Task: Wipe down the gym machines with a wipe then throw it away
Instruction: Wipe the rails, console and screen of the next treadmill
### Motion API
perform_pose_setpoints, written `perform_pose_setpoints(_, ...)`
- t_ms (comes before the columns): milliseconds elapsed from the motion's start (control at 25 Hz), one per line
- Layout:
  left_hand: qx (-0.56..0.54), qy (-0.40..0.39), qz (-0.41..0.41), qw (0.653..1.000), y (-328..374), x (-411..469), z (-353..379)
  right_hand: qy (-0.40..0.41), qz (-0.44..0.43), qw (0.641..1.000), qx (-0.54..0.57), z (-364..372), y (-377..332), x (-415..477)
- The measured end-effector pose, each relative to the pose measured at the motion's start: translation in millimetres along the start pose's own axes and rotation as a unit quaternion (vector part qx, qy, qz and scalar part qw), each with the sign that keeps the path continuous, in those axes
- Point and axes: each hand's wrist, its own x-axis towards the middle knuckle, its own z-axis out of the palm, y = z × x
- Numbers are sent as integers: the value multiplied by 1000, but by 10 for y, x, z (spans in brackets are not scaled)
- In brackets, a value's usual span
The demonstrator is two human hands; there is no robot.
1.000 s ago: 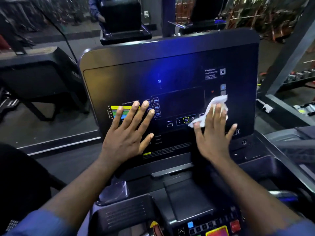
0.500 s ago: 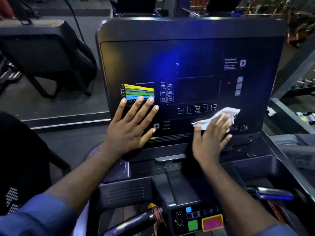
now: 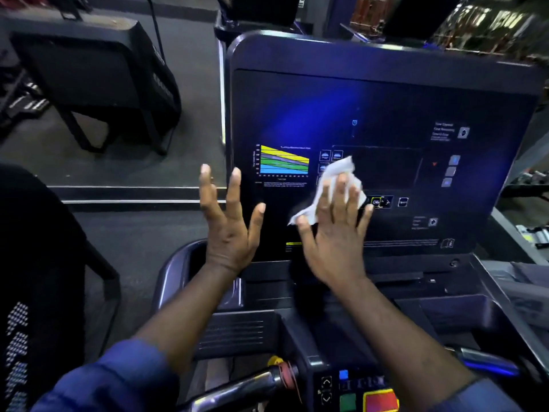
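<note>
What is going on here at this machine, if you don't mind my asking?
A person is wiping down a gym machine's console. Their right hand presses a white wipe flat against the dark console panel, just right of the coloured chart. The left hand is open with its fingers spread at the panel's left edge; whether it touches the panel is unclear. The wipe is in use and has not yet been thrown away.
</note>
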Motion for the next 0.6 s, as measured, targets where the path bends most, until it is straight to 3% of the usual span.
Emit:
perform_pose_setpoints(120,-152,-59,-100,982,7,7,-54,-47,-159,983,-77,184,43,-375)
perform_pose_setpoints(200,-181,-83,-181,963,40,25,-74,-26,-188,975,-114,134,311,-410)
perform_pose_setpoints(360,-202,-79,-247,945,-9,27,-71,30,-3,999,-35,-89,-32,176)
perform_pose_setpoints(400,-232,-74,-261,934,-29,24,-59,39,0,999,-19,-87,-270,246)
perform_pose_setpoints(480,-297,-74,-313,899,-65,40,-17,22,-103,994,-32,33,-582,104)
perform_pose_setpoints(600,-365,-57,-342,864,-125,44,49,-9,-229,969,-97,284,-288,-397)
